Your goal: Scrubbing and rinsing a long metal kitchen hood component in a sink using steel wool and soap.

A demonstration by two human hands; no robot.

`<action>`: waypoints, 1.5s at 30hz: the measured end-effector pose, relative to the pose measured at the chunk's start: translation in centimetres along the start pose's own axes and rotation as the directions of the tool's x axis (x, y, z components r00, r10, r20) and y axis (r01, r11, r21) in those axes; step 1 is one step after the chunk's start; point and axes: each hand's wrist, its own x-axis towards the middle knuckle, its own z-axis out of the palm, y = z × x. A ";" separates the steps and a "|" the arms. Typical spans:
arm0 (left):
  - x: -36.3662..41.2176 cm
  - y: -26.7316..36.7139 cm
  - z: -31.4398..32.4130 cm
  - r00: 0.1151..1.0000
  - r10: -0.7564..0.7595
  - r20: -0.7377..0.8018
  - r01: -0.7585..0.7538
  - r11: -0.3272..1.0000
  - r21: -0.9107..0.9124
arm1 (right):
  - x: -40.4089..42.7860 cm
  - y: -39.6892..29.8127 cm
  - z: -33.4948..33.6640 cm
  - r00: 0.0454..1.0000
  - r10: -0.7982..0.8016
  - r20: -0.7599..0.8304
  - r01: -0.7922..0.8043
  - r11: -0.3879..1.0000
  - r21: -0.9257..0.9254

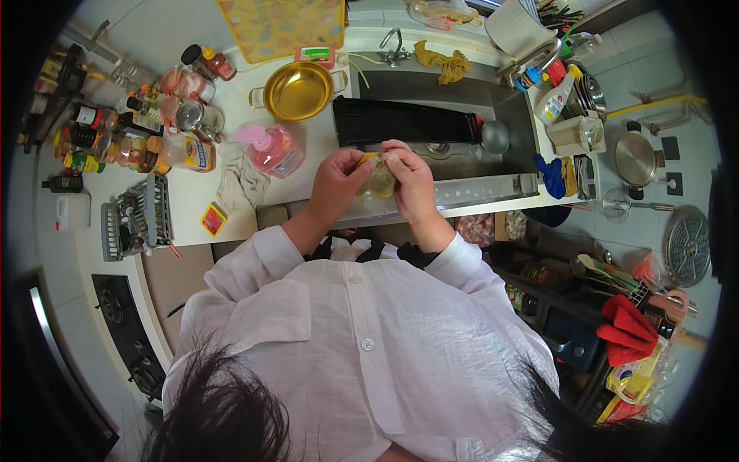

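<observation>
Both my hands meet above the front edge of a kitchen sink. My left hand [340, 179] and my right hand [413, 179] pinch a small greyish-brown piece with a yellow edge [379, 180], perhaps a scouring pad or cloth, between thumbs and fingers. Beyond them a long black ribbed tray [404, 121] lies across the steel sink [462, 187], with a round grey object [495, 137] at its right end. On the counter to the left stand a pink pump bottle [277, 151] and a gold-coloured two-handled pan [298, 91]. A crumpled pale cloth [241, 182] lies beside the bottle.
Jars and sauce bottles [135, 150] crowd the left counter near a grey dish rack [141, 219]. Behind the sink are a small tap [395, 55] and a mustard cloth [444, 63]. At right stand a spray bottle [557, 98] and metal bowls [590, 95]; blue gloves or cloth [551, 176] hang over the edge.
</observation>
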 end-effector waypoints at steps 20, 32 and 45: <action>0.7 -0.8 -1.1 0.996 -0.082 0.020 0.081 0.997 0.018 | 2.5 -2.1 -6.0 0.953 -0.301 0.019 0.227 0.672 -0.705; 0.8 -0.6 -1.4 0.996 -0.090 -0.026 0.090 0.996 0.010 | 3.5 2.6 -16.9 0.996 -0.032 -0.088 -0.093 -0.487 -0.869; 1.0 -1.1 -1.9 0.980 -0.196 0.023 0.197 0.953 -0.231 | 1.1 -0.4 -3.8 0.989 -0.124 0.079 0.146 0.877 -0.458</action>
